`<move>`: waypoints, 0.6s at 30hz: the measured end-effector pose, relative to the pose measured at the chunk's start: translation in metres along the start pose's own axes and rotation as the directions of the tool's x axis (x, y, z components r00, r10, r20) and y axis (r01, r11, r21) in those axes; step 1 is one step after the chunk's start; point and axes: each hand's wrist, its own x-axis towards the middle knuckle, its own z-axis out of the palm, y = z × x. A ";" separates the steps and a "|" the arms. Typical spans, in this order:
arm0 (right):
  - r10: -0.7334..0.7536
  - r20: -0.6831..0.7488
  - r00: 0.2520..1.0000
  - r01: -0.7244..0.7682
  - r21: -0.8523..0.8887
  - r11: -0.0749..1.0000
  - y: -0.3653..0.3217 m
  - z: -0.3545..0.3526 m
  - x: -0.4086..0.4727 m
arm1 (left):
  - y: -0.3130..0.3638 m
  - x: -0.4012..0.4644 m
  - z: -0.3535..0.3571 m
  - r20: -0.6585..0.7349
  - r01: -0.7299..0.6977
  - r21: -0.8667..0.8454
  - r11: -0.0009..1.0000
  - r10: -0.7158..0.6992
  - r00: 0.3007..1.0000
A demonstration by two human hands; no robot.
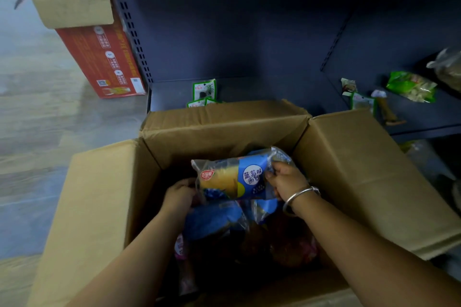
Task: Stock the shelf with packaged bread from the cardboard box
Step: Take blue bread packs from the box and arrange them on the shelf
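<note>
A blue bread packet (237, 177) is held above the cardboard box (99, 207), pinched at its right end by the right hand (287, 180) and gripped underneath by the left hand (179, 194), probably for lifting onto the shelf (249, 90) behind the box's far edge.

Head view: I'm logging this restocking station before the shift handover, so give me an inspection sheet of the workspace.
Surface: dark shelf, mostly bare behind the box.
Job's things: open cardboard box holding packaged bread; blue bread pack lifted above the rest.
Clutter: green packets at shelf back; green bag and small snack packs on the right shelf.
Grippers: right hand pinches the pack's end; left hand grips its other end.
Cables: nothing seen.
Surroundings: red carton standing on wood-look floor.
</note>
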 end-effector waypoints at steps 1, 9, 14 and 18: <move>0.007 -0.012 1.000 -0.006 0.017 1.000 -0.007 -0.003 -0.007 | 0.006 -0.013 -0.001 0.020 -0.006 -0.011 1.000 0.006 1.000; 0.015 -0.141 0.990 -0.005 0.074 0.997 -0.098 -0.055 -0.074 | 0.082 -0.128 -0.020 0.123 0.024 -0.026 0.999 -0.021 0.992; 0.012 -0.232 0.973 0.041 0.225 0.974 -0.193 -0.106 -0.135 | 0.171 -0.233 -0.034 0.091 -0.038 0.046 0.998 0.033 0.995; -0.032 -0.250 0.968 0.068 0.136 0.988 -0.285 -0.159 -0.192 | 0.268 -0.320 -0.039 0.073 -0.151 0.046 0.988 0.147 0.986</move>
